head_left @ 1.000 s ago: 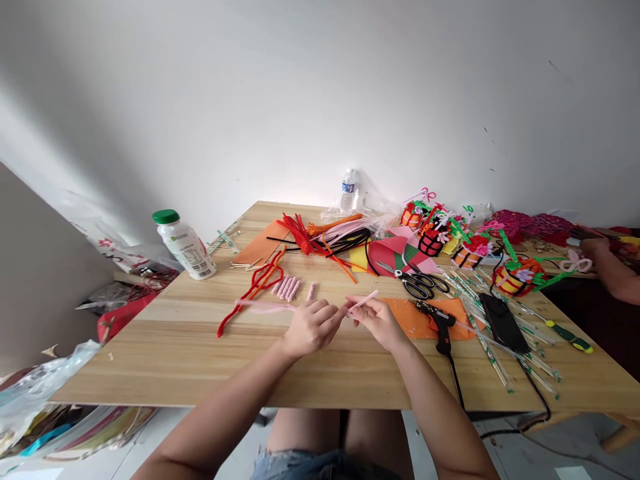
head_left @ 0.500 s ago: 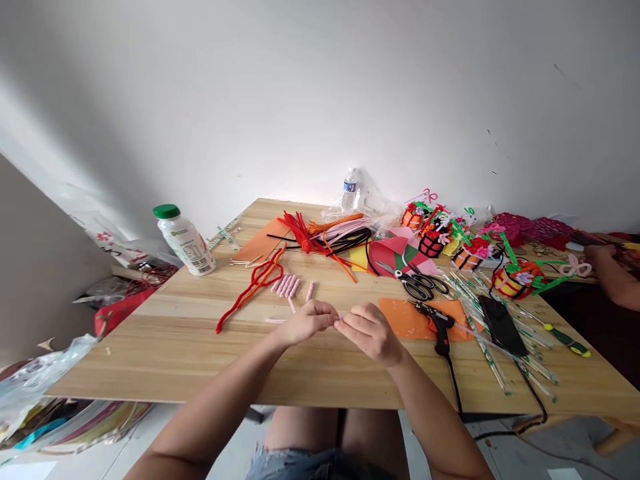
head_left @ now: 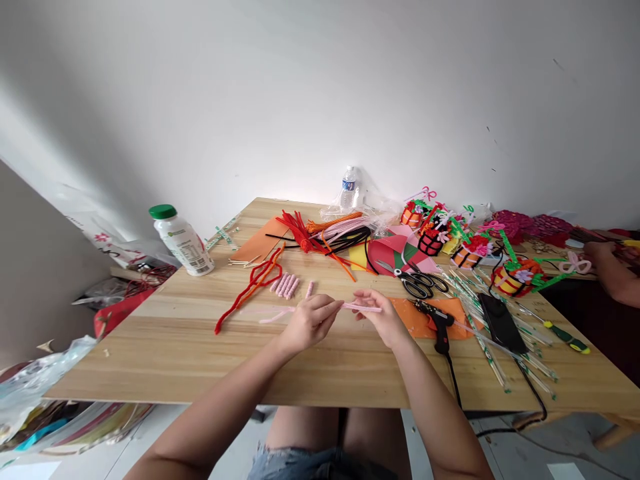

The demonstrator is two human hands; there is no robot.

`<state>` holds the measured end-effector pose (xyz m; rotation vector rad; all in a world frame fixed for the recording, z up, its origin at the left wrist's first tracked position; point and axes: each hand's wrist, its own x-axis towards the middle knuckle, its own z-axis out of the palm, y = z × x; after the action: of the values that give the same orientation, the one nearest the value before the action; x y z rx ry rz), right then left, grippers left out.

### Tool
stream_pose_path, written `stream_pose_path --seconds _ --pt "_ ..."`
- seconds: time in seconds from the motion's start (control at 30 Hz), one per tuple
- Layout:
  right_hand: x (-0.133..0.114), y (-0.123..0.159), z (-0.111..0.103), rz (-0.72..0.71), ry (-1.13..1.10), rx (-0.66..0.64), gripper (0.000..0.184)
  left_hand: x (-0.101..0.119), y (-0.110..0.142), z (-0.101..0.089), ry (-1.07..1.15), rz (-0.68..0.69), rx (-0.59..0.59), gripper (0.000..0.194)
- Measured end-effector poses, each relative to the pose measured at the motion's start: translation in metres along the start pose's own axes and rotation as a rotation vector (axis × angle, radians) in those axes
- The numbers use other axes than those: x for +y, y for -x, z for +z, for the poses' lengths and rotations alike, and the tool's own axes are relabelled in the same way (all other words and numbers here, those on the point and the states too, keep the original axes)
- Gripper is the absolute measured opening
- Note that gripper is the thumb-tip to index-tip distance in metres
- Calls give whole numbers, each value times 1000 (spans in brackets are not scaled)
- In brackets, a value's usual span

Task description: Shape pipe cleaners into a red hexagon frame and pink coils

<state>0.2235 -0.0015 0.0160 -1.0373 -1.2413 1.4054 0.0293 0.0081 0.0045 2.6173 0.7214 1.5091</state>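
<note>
A pale pink pipe cleaner (head_left: 361,307) stretches sideways between my hands, with loose pink ends (head_left: 273,315) showing left of my left hand. My left hand (head_left: 311,323) pinches it between thumb and fingertips. My right hand (head_left: 384,321) has its fingers apart, and the strand lies across them. Just beyond my left hand is a row of coiled pink pipe cleaner pieces (head_left: 285,286), with one separate coil (head_left: 310,289) to their right. Red and orange pipe cleaners (head_left: 253,281) lie farther left.
On the right are a hot glue gun (head_left: 440,327) on orange paper, scissors (head_left: 417,283), a phone (head_left: 501,323), wrapped sticks (head_left: 487,363) and a screwdriver (head_left: 567,338). Small flower baskets (head_left: 515,277) stand behind. A white bottle (head_left: 184,241) is at left. Another person's arm (head_left: 613,273) shows far right.
My hands were together at the fingertips; now the right has opened and shifted slightly right. A length of pink pipe cleaner now shows between them, and loose ends stretch left.
</note>
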Motion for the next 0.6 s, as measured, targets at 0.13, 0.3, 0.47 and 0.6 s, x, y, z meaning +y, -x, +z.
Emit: stream_pose_path --seconds 0.13,0.3,0.47,0.6 --pt "-6 1 3 204 -261 -227 40 -1 1 -1 -152 99 19 32" --pt "-8 8 8 134 -170 -370 35 3 1 -2 -222 175 -56 29" --pt "-2 6 6 -281 364 -160 23 9 0 0 -189 63 -87 19" --pt "1 5 3 -854 874 -85 17 13 -4 -3 134 -294 -226 24"
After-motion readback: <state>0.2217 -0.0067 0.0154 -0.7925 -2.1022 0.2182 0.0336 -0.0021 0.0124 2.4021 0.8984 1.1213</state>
